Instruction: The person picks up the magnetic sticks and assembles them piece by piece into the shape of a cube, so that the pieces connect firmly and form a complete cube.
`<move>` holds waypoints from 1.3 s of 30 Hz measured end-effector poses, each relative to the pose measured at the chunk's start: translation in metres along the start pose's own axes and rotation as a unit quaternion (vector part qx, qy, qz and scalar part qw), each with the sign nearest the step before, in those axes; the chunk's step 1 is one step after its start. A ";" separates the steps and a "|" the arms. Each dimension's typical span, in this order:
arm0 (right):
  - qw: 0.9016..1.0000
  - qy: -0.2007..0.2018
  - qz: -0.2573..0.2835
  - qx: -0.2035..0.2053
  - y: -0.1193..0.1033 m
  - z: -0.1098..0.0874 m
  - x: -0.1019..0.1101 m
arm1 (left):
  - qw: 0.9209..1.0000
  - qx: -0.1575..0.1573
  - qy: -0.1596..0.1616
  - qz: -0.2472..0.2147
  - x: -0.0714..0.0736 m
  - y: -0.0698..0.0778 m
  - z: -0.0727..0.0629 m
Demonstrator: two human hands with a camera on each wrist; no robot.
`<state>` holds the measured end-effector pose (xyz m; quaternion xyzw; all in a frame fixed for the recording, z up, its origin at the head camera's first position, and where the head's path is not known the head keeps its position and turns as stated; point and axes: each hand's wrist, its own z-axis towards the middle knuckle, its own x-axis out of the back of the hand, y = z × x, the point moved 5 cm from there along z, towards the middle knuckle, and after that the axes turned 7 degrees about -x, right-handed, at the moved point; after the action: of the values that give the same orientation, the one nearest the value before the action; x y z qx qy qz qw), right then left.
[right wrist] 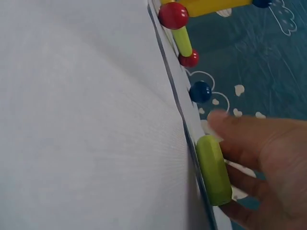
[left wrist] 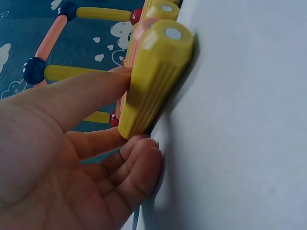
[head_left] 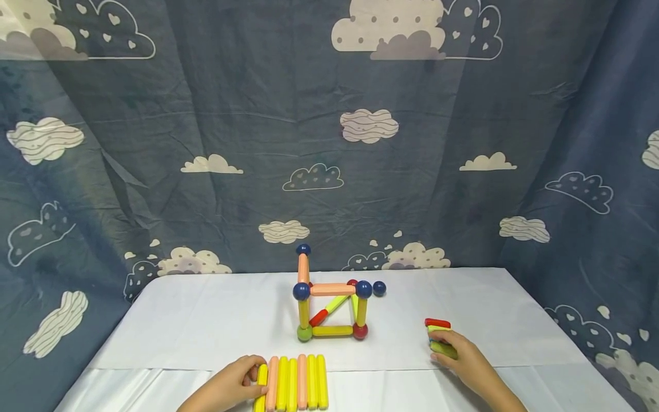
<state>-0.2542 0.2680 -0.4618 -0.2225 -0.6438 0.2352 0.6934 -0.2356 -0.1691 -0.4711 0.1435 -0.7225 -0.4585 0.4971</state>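
Observation:
My left hand [head_left: 231, 386] pinches the leftmost yellow rod [left wrist: 158, 76] of a row between thumb and fingers. In the left wrist view, the thumb presses its side, and a fingertip sits at its lower end. Beside it on the white cloth lie several yellow rods [head_left: 282, 383] and pink rods [head_left: 302, 382], lined up side by side. My right hand [head_left: 465, 360] is at a small group of short rods on the right. Its fingers reach behind a short green rod [right wrist: 213, 170], and its blurred thumb stands apart from that rod. A red rod [head_left: 437, 323] lies beyond the fingertips.
A frame of rods and balls stands mid-table, with a blue ball [head_left: 301, 291], a green ball [head_left: 305, 333] and a red ball [head_left: 360, 331] at its corners. Behind its right side rests a loose blue ball [head_left: 379, 289]. A cloud-patterned curtain [head_left: 247, 143] hangs behind the white table [head_left: 206, 320].

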 end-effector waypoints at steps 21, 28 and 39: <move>0.995 -0.029 0.038 0.084 -0.060 -0.001 -0.013 | 0.967 -0.046 0.246 -0.048 0.030 0.039 -0.004; 0.992 -0.009 0.025 0.121 -0.099 0.005 -0.038 | 0.937 -0.106 0.316 -0.105 0.027 0.051 0.004; 0.969 0.030 0.049 0.240 -0.137 0.018 -0.071 | 0.929 -0.141 0.314 -0.136 0.010 0.064 0.019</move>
<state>-0.2712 0.1167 -0.4327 -0.0878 -0.5356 0.4097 0.7332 -0.2402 -0.1312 -0.4153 0.3054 -0.4312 -0.5498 0.6469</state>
